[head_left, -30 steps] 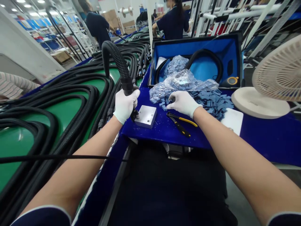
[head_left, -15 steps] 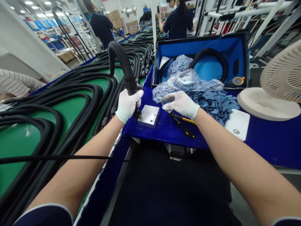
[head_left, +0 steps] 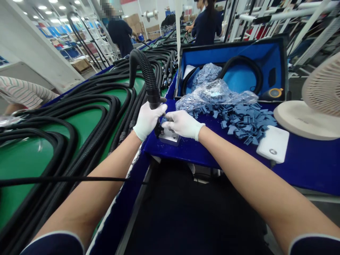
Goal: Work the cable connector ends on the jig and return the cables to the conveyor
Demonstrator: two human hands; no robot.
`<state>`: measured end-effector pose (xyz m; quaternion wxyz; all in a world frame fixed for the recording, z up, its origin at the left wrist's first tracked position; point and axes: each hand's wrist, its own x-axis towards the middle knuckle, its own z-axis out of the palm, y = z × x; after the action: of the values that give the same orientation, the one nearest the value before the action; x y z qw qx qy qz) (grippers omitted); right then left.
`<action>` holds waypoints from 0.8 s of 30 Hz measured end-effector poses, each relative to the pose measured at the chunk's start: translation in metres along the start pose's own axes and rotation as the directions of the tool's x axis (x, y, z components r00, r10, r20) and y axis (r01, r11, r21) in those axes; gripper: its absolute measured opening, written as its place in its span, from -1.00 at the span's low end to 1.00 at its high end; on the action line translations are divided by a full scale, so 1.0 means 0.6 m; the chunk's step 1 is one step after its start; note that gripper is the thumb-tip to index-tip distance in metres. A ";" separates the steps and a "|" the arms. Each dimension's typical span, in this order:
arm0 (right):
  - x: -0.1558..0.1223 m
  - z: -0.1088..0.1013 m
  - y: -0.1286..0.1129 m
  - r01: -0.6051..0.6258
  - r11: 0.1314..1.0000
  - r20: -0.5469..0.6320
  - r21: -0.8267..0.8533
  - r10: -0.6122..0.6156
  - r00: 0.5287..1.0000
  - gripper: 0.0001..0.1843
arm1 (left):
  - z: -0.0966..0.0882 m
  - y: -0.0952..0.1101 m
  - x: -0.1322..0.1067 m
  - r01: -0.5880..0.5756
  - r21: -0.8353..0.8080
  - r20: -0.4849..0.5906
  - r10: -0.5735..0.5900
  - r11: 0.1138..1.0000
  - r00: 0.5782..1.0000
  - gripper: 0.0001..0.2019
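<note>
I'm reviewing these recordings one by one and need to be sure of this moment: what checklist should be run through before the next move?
1. Left hand, white-gloved, closed around the black corrugated hose: ok.
2. Right hand, white-gloved, at the hose's end fitting: ok.
3. Right hand's fingers touching the fitting: cannot tell.
4. Fitting in contact with the metal block: cannot tell; the hands partly hide it.
5. Pile of loose blue pieces lying apart from the block: ok.
</note>
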<state>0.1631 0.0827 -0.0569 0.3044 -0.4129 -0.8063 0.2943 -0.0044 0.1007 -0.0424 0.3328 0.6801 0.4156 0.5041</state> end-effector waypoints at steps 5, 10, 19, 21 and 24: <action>0.024 0.026 0.028 -0.065 0.986 0.035 0.156 0.060 0.998 -0.63 | 0.000 -0.010 0.003 0.060 -0.086 0.044 -0.056 0.994 0.997 -0.68; 0.021 0.028 0.031 -0.138 0.971 0.028 0.193 0.135 0.990 -0.58 | -0.005 -0.011 0.006 0.027 -0.117 0.037 -0.022 0.993 0.999 -0.72; -0.001 0.023 0.043 -0.054 0.995 0.010 0.087 0.053 0.999 -0.76 | -0.307 0.003 -0.158 0.390 0.312 -0.133 -0.367 0.866 0.921 -0.53; -0.001 0.028 0.046 -0.069 0.994 0.015 0.080 0.068 0.998 -0.77 | -0.378 0.003 -0.227 0.470 0.596 -0.103 -0.519 0.651 0.849 -0.53; 0.001 0.037 0.045 -0.112 0.989 0.033 0.092 0.110 0.993 -0.76 | -0.430 -0.015 -0.315 0.497 0.834 -0.243 -0.650 0.239 0.720 -0.54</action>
<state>0.1595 0.0916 -0.0906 0.2956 -0.4383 -0.7714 0.3541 -0.2821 -0.0571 -0.0578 0.1397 0.5846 0.7991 0.0140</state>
